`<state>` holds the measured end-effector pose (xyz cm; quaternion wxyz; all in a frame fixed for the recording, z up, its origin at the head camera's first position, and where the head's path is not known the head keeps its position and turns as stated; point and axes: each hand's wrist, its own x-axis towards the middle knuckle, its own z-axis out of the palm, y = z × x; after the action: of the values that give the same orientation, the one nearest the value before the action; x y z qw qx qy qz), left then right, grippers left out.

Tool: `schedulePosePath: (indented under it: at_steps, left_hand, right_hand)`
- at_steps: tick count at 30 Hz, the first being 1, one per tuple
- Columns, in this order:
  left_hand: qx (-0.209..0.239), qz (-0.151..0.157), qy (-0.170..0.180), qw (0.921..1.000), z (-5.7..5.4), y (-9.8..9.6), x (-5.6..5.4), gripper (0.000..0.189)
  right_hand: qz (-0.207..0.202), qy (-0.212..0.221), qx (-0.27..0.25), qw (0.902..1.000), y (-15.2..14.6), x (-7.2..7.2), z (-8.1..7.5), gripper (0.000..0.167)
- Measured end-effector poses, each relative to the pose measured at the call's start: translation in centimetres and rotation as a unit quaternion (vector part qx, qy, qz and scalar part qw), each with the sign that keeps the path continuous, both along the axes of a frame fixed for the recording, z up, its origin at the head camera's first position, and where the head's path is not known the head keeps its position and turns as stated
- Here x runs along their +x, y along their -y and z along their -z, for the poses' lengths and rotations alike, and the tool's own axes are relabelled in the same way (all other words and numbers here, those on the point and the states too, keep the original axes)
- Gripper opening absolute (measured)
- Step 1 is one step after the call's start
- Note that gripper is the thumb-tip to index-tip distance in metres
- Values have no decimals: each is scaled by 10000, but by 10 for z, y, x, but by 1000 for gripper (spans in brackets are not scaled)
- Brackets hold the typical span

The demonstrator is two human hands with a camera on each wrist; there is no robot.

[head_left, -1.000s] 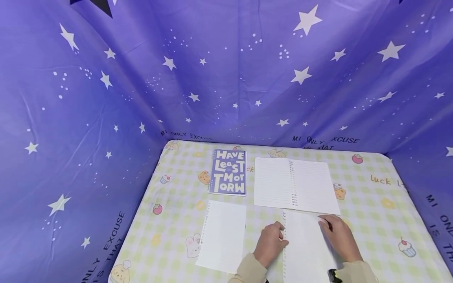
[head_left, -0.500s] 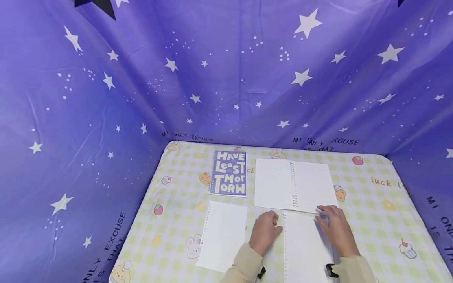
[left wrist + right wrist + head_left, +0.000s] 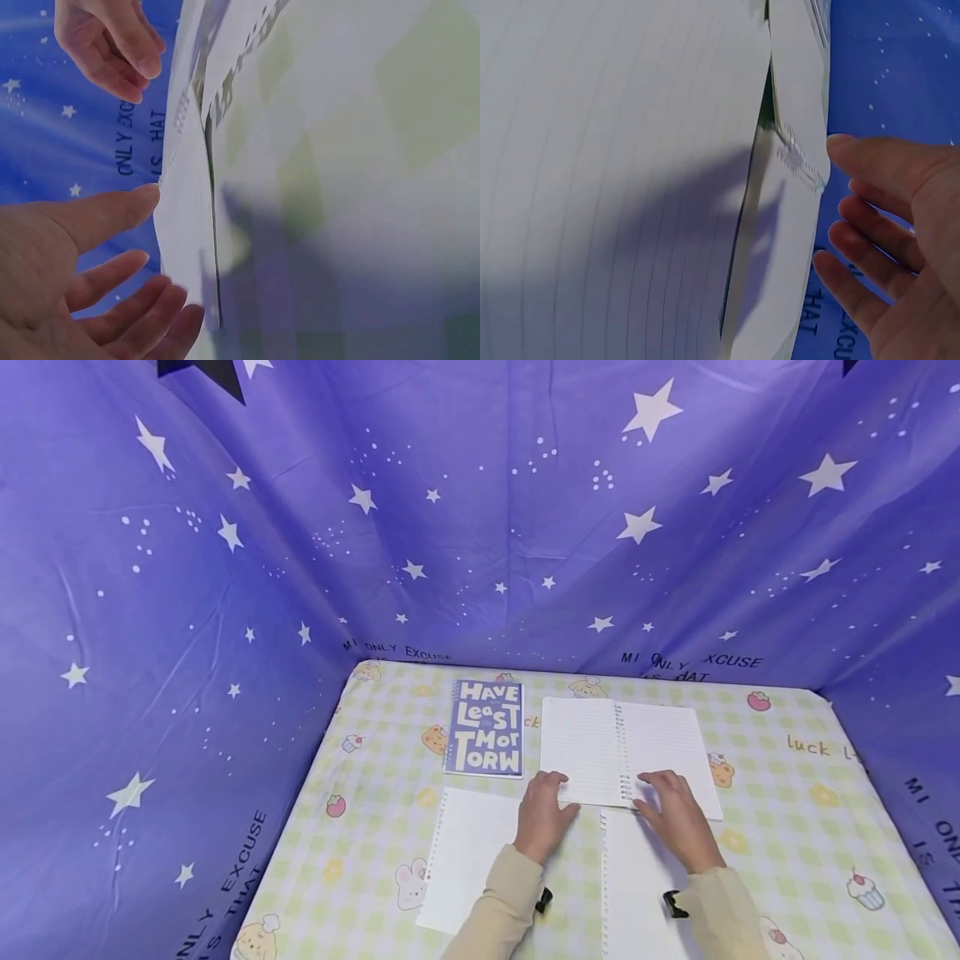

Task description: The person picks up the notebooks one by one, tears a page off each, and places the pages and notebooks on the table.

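Observation:
An open spiral notebook (image 3: pixel 583 747) with lined pages lies toward the back of the table. My left hand (image 3: pixel 542 817) is at its lower left corner, fingers relaxed and holding nothing in the left wrist view. Over the lower part of the right page, near the coil, is my right hand (image 3: pixel 678 818); its fingers are loosely spread and hold nothing in the right wrist view. Whether either hand touches the notebook I cannot tell. A loose lined sheet (image 3: pixel 626 877) with a torn, holed left edge lies below the notebook, partly under my right forearm.
A closed purple notebook (image 3: pixel 486 728) with white lettering lies left of the open one. Another loose sheet (image 3: pixel 468 852) with a holed edge lies below it, partly covered by my left arm. A checked cloth (image 3: pixel 375 827) covers the table; a starry purple curtain (image 3: pixel 465 527) surrounds it.
Both hands have left the loose sheet's edges. They moved up to the open notebook, the right hand also shifting left. Sheets and notebooks stay where they were.

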<state>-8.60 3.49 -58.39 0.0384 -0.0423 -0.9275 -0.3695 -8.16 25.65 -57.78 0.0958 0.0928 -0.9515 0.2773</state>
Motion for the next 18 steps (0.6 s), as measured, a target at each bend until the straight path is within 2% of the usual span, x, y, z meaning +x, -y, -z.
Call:
schedulePosePath:
  at_steps: [7,13,18]
  left_hand:
    - [190,-97,377,9991,5,4,-11,59]
    - [308,-42,608,9977,8,7,-14,60]
    - [421,-13,682,9968,6,10,-17,59]
  right_hand:
    - [-292,-80,71,9995,15,-11,10,48]
    - [-426,200,101,9988,22,-16,15,48]
    - [-588,168,144,9980,25,-19,20,46]
